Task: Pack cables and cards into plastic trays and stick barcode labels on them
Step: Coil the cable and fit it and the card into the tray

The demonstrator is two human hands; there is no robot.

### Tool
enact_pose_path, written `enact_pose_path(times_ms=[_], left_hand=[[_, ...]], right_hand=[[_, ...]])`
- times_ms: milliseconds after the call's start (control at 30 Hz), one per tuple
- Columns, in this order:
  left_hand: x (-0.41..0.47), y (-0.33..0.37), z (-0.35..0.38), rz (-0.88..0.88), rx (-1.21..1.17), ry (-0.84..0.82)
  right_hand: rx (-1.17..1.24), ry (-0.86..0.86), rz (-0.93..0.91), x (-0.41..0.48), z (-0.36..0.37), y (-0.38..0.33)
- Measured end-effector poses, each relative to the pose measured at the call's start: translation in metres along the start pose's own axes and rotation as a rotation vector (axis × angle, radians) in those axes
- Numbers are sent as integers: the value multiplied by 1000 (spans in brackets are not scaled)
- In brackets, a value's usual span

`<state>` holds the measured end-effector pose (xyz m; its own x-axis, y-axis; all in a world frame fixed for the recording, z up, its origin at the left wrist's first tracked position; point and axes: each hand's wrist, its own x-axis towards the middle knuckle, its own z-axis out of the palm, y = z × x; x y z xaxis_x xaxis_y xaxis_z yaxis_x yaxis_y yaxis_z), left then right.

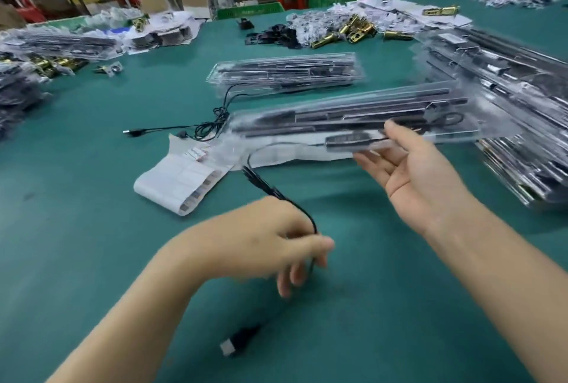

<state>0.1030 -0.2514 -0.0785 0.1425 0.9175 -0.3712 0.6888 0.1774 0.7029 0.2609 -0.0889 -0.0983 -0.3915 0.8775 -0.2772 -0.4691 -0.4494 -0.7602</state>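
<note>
My left hand (pixel 270 244) pinches the black cable (pixel 259 183) with curled fingers; its plug (pixel 229 347) dangles low over the green table (pixel 92 259). My right hand (pixel 415 173) holds the clear tray (pixel 353 115) above the table, with the thumb on top and straight fingers underneath. The cable trails out of this tray, so I judge it only part packed (any label on it is lost in blur). A stack of filled trays (pixel 507 90) lies to the right — likely finished. A second tray (pixel 285 73) behind has its lead hanging out, and the label strip (pixel 184 179) lies near it.
</note>
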Motion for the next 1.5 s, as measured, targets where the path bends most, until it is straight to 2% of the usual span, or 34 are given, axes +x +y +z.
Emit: enact_pose_path(times_ms=[67, 233, 367, 433, 467, 533, 600, 633, 733, 800, 900, 967, 1033, 1100, 1133, 1233, 1400, 1500], left_hand=[[9, 6, 17, 0, 30, -95], [18, 8, 38, 4, 82, -159], [-5, -12, -3, 16, -106, -397], [-27, -28, -30, 130, -311, -430], [-37, -36, -41, 210, -433, -352], [-50, -46, -53, 260, -589, -49], [-50, -49, -56, 145, -504, 263], [-46, -49, -56, 65, -407, 352], [-39, -52, -50, -105, -158, 410], [-39, -58, -46, -138, -52, 439], [-41, -65, -40, -163, 24, 454], [-43, -67, -38, -206, 72, 461], [-46, -67, -38, -274, 164, 473], [-48, -65, -35, -337, 250, 465], [-48, -63, -32, -367, 291, 461], [-42, -56, -25, -424, 393, 467], [-47, -59, -22, -426, 332, 383], [-44, -60, -18, -339, 236, 354]], right_hand=[[-33, 20, 31, -3, -6, 12], [-27, 57, 111, -8, -23, 20], [-38, 37, 157, -12, -35, 14], [-40, 43, 184, -14, -38, 10], [-52, 46, 202, -15, -39, 8], [-136, 29, 268, -17, -41, 5], [-212, -7, 364, -19, -41, -1], [-223, -14, 408, -20, -42, -6], [-340, -91, 481, -28, -48, -20], [-575, -138, 481, -36, -55, -25], [-1005, -148, 280, -48, -60, -23], [-1255, -190, -42, -50, -60, -17], [-1432, -244, -459, -47, -49, -10], [-1550, -389, -740, -39, -31, 2], [-1632, -493, -786, -33, -21, 11], [-1947, -720, -702, -17, 3, 38], [-1975, -754, -623, -5, 8, 63], [-2010, -743, -653, -5, 5, 67]])
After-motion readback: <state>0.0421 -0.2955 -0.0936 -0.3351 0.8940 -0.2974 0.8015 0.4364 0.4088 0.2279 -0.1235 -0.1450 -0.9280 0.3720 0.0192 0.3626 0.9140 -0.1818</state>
